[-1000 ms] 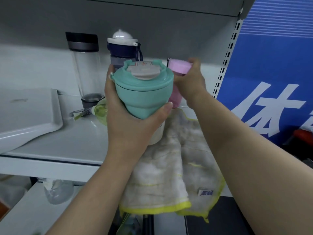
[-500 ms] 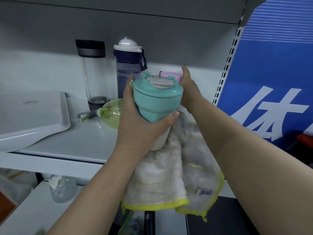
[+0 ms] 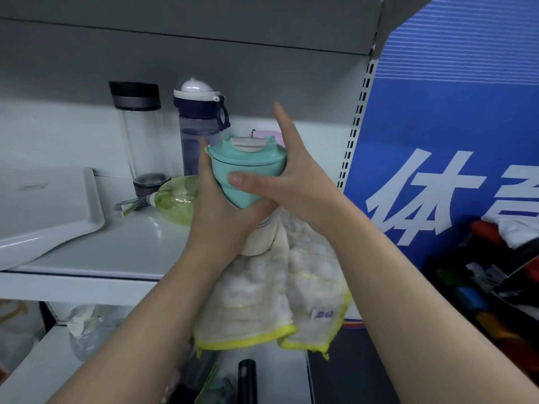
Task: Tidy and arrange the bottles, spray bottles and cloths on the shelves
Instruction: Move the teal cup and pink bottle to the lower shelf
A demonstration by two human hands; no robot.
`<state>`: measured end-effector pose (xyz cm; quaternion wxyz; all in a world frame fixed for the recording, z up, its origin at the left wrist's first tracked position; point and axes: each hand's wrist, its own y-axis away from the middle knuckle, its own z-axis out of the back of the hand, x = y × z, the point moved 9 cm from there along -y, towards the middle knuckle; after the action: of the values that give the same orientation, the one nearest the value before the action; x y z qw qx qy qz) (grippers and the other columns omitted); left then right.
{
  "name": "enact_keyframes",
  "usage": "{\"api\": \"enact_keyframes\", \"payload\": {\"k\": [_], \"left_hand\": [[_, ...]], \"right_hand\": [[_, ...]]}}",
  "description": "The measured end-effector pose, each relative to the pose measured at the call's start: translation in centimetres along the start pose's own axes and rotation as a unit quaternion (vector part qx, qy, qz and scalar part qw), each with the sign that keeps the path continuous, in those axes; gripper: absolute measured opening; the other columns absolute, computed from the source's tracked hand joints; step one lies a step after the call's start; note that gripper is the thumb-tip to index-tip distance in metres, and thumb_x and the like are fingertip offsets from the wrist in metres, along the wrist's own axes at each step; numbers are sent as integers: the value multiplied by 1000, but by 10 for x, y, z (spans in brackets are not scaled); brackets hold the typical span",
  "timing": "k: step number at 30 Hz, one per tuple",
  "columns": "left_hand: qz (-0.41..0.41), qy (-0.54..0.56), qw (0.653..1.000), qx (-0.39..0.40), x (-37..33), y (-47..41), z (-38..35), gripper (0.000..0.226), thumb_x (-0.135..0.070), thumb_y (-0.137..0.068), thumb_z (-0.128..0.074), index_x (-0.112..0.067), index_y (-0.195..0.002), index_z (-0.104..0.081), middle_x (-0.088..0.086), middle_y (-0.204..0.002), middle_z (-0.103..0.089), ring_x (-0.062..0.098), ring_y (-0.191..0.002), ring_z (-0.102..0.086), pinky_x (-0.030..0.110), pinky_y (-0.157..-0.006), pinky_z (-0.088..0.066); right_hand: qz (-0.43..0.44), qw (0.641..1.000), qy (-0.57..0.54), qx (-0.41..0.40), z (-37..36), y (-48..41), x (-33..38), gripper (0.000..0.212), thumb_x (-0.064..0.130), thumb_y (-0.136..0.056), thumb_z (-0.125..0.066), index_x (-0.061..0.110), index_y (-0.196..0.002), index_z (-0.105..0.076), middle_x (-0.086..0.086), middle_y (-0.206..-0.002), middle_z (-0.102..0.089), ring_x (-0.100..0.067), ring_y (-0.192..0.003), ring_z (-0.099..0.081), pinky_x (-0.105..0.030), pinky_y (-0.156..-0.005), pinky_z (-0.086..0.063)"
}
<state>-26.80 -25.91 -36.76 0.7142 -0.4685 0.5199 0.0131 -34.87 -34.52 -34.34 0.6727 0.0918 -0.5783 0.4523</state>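
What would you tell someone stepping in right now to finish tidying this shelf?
Left hand grips the teal lidded cup from below; right hand steadies it, thumb across its front.
The cup is held over the yellow-edged cloth at the shelf's right end, not released.
Clear bottle and navy-capped bottle stand upright at the back.
Left to do: set the cup down, stand up the green spray bottle lying on its side, fold the cloth hanging over the edge.
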Motion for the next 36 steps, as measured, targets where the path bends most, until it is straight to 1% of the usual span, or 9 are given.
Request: {"api": "enact_keyframes", "payload": {"k": [2, 5, 8, 11, 14, 18, 23, 31, 36], "left_hand": [[12, -33, 998, 61, 3, 1, -7, 115, -36, -65, -88, -26, -154, -15, -21, -138, -53, -1, -122, -56, 29, -100, -50], [-15, -129, 985, 116, -5, 11, -9, 111, -54, -73, -74, -38, -155, 0, -41, -141, -35, -6, -134, -40, 22, -108, -38], [-82, -227, 969, 53, -20, 15, 9, 93, -49, -84, -57, -32, -156, -1, -16, -147, -38, 7, -138, -35, 24, -111, -29], [-93, -346, 933, 15, -9, 2, 28, 82, -36, -81, -55, -20, -155, -25, 6, -148, -42, 23, -138, -31, 36, -115, -25], [-29, -415, 909, 21, 19, -7, 39, 77, -39, -79, -52, -16, -151, -36, 11, -146, -44, 30, -140, -29, 52, -119, -19], [-1, -401, 915, 51, 35, -7, 31, 69, -42, -90, -40, -27, -155, -25, 5, -143, -50, 27, -138, -31, 48, -120, -15], [-66, -473, 878, 20, 36, -9, 31, 57, -43, -90, -46, -16, -140, -54, 10, -126, -61, 34, -121, -49, 49, -113, -29], [-124, -531, 838, -6, 28, -6, 30, 46, -25, -83, -52, -8, -123, -67, 14, -115, -66, 39, -106, -55, 47, -95, -45], [-123, -511, 851, -25, 26, -4, 31, 44, -25, -82, -53, -5, -118, -70, 19, -113, -61, 40, -104, -52, 48, -93, -48]], "right_hand": [[-2, 1000, -22, -19, 11, 1, -2, 120, 46, -53, -92, 58, -147, -18, -3, -143, -53, -17, -116, -66, -41, -99, -53], [-15, 993, -57, -98, 36, 4, -5, 124, 50, -48, -93, 53, -149, -22, -5, -139, -57, -17, -112, -68, -41, -97, -55], [-10, 980, -30, -198, 66, 7, 3, 116, 51, -53, -89, 49, -150, -24, 11, -127, -60, -11, -110, -67, -39, -95, -55], [-10, 960, 22, -281, 90, 11, 13, 105, 47, -68, -84, 45, -152, -22, 26, -112, -50, -10, -114, -60, -31, -96, -53], [-28, 939, 55, -337, 112, 8, 9, 102, 47, -73, -80, 43, -154, -18, 12, -118, -50, -16, -118, -55, -29, -93, -50], [-69, 936, 67, -338, 117, -6, -17, 106, 42, -75, -80, 42, -155, -10, 1, -120, -45, -20, -115, -51, -27, -83, -42], [-95, 929, 94, -346, 115, -23, -37, 108, 39, -77, -80, 42, -156, -6, -7, -128, -43, -16, -96, -44, -31, -84, -43], [-124, 932, 128, -316, 106, -52, -69, 108, 39, -78, -81, 43, -155, -6, -10, -141, -33, -27, -117, -49, -31, -84, -40], [-150, 920, 146, -333, 112, -60, -76, 102, 40, -77, -80, 40, -154, -13, -12, -142, -33, -33, -120, -51, -36, -90, -46]]}}
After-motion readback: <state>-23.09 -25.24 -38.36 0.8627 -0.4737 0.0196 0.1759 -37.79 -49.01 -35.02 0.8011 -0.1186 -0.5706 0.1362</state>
